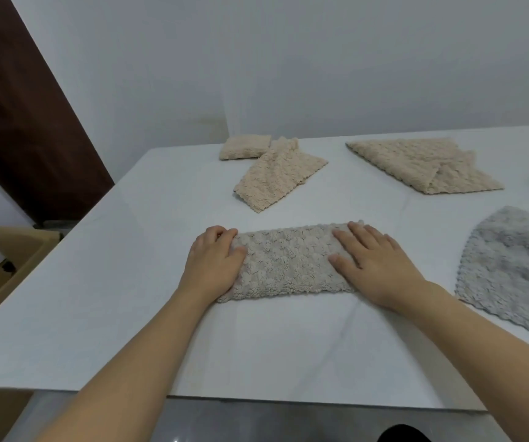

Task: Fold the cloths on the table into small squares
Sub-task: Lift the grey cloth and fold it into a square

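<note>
While both hands (pixel 213 261) (pixel 376 266) press grey strip (pixel 288 261) flat-fingered, beige cloths (pixel 275 178) lie beyond, grey cloth (pixel 511 269) right.

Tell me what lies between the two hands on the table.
In the head view, the folded pale cloth strip spans between the left hand and right hand; both rest on its ends.

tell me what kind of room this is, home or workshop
Probably a plain room in a home, though that is uncertain: a white table spread with small terry cloths, bare pale walls, a dark brown door and cardboard boxes on the floor.
</note>
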The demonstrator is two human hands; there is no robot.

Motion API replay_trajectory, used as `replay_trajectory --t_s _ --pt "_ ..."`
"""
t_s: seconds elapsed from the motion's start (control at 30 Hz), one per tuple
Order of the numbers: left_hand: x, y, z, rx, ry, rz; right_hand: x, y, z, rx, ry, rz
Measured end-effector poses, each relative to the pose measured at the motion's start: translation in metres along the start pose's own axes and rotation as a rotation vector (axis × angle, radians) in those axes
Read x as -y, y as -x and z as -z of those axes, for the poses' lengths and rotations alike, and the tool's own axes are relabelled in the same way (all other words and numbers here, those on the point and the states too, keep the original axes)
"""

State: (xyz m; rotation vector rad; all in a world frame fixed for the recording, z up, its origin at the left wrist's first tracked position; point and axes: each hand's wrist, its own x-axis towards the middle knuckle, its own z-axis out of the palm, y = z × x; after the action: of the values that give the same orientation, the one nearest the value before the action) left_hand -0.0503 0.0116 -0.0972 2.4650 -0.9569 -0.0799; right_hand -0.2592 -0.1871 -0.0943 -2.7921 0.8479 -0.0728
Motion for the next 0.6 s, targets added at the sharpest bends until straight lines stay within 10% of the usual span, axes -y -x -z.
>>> replay_trajectory --t_s 0.6 --pt "-0.028 -0.016 0.089 0.507 0.567 0.354 -0.005 -0.002 0.000 -0.335 -0.293 -0.157"
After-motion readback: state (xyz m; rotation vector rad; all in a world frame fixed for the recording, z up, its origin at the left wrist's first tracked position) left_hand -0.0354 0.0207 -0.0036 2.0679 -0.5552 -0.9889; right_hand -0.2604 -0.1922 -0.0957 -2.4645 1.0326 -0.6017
